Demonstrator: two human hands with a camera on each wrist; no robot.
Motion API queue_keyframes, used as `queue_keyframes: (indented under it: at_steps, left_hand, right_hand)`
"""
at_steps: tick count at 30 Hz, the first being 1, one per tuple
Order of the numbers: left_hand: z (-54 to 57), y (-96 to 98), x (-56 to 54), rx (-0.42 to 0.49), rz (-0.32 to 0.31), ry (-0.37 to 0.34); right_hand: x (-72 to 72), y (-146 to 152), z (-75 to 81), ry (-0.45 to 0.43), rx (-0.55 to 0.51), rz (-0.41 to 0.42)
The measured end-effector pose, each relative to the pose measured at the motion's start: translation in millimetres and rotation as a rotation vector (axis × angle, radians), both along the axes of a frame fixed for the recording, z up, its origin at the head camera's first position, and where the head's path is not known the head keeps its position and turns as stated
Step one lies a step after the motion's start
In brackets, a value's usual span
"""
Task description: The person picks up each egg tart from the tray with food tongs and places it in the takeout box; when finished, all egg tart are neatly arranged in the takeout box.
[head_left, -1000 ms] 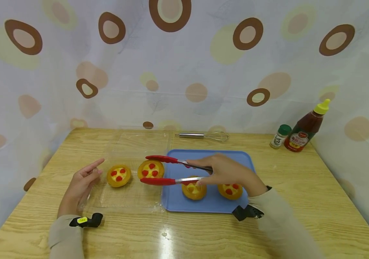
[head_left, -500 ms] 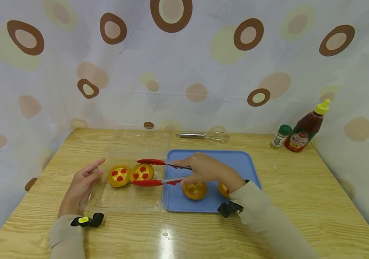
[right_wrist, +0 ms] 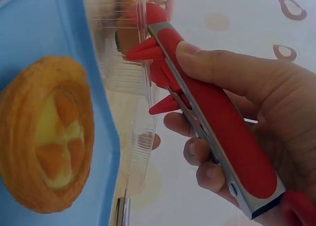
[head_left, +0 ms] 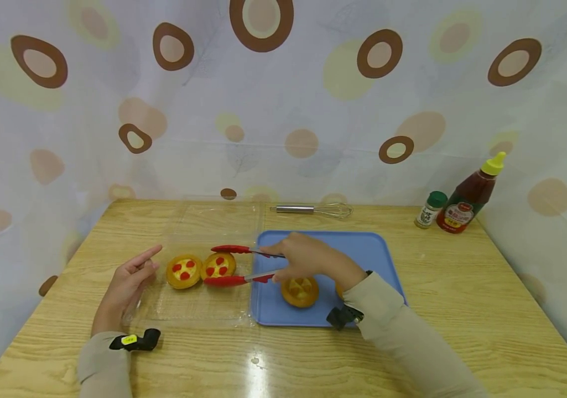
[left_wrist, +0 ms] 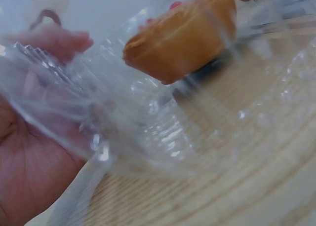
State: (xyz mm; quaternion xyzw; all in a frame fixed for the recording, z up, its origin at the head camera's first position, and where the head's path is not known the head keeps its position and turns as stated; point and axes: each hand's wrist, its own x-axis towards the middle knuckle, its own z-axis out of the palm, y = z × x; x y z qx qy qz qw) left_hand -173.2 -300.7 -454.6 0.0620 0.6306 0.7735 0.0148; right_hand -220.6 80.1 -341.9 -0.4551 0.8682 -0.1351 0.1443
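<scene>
In the head view my right hand (head_left: pixel 308 257) holds a pair of red-tipped tongs (right_wrist: pixel 217 112), thumb on one arm and fingers on the other. The tong tips lie on either side of an egg tart (head_left: pixel 218 265) with red pieces on top, inside a clear plastic container (head_left: pixel 193 309). Close against its left stands another tart (head_left: pixel 184 271) with red pieces. My left hand (head_left: pixel 124 284) rests at the container's left wall, index finger extended. Through the clear wall, the left wrist view shows part of the palm and a tart's side (left_wrist: pixel 182 43).
A blue tray (head_left: pixel 358 243) to the right of the container bears a tart with orange pieces (right_wrist: pixel 49 137) and another mostly hidden by my right arm. Behind lies a whisk (head_left: pixel 313 209). A green-capped shaker (head_left: pixel 430 210) and a sauce bottle (head_left: pixel 469 196) stand at the back right.
My right hand has moved left with the tongs, and the tart between the tips has come down beside the left tart. Over the last half second it shifts only slightly. My left hand stays put.
</scene>
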Motion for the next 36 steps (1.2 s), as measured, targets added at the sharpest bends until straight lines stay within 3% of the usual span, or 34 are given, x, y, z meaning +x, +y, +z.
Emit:
queue_keyframes:
  at_steps: [16,25,30,36]
  left_hand:
    - [0.3,0.6,-0.4,0.011,0.0,0.001]
    - [1.0,1.2,-0.4,0.024,0.002,-0.002]
    - [-1.4,0.6,-1.1,0.035,0.0,0.011]
    - [-2.0,1.0,-1.2,0.03,-0.005,0.015]
  right_hand:
    - [3.6,-19.2,19.6,-0.008,0.15,-0.064]
    - [3.9,-17.0,17.4,0.007,0.189,-0.051]
    - [5.5,-6.1,11.4,-0.007,0.12,-0.062]
    - [5.5,16.9,-1.8,-0.078,-0.066,-0.087]
